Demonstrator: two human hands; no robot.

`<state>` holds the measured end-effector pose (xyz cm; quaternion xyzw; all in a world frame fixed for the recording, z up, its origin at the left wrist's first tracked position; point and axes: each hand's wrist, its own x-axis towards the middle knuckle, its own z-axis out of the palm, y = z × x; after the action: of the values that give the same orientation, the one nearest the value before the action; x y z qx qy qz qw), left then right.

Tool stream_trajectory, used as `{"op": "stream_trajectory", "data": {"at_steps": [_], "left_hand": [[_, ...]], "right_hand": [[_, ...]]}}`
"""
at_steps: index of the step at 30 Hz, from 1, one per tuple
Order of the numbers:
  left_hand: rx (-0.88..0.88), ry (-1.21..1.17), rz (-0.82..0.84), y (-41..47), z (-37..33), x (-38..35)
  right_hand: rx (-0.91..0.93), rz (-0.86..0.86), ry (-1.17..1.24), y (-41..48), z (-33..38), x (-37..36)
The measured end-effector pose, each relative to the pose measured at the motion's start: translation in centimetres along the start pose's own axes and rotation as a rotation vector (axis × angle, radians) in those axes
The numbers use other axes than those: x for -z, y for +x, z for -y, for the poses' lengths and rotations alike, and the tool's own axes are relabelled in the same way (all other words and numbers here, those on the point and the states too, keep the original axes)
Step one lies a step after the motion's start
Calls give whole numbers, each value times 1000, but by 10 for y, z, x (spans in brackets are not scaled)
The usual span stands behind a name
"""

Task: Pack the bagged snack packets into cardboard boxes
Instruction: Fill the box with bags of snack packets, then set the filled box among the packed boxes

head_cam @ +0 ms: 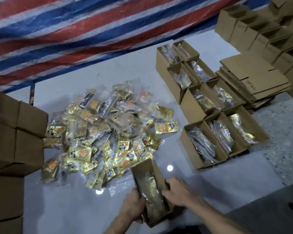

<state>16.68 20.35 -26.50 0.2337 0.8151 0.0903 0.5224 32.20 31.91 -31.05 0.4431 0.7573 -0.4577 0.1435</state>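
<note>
White table (210,183): left hand (134,208), right hand (179,191) grip open box (142,168) holding bagged packets (150,188); filled boxes (195,152) at right.

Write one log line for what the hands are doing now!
left hand: grips box | right hand: grips box | box: open, bag inside | pile: beyond box

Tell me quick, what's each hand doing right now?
Left hand: fingers curled round the left wall of the small open brown cardboard box.
Right hand: grips the same box's right wall.
</note>
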Motion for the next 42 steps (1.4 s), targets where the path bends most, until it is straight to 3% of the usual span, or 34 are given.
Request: {"op": "stream_trajectory", "data": {"at_steps": [6,14,21,29,35,42], "left_hand": [[-102,-61,60,-10,-64,42],[-203,-288,-50,13,-147,98],[-245,-390,-170,84,-210,120],[-170,-422,-92,150,-251,110],[-191,-480,-3,168,-278,91],[-167,-355,3,192,-291,68]], "right_hand": [[132,-452,382,21,1,52],[169,-554,504,72,46,156],[154,-681,287,105,67,208],[70,-665,220,137,55,224],[-54,-766,65,152,36,232],[-102,-731,-20,160,14,237]]}}
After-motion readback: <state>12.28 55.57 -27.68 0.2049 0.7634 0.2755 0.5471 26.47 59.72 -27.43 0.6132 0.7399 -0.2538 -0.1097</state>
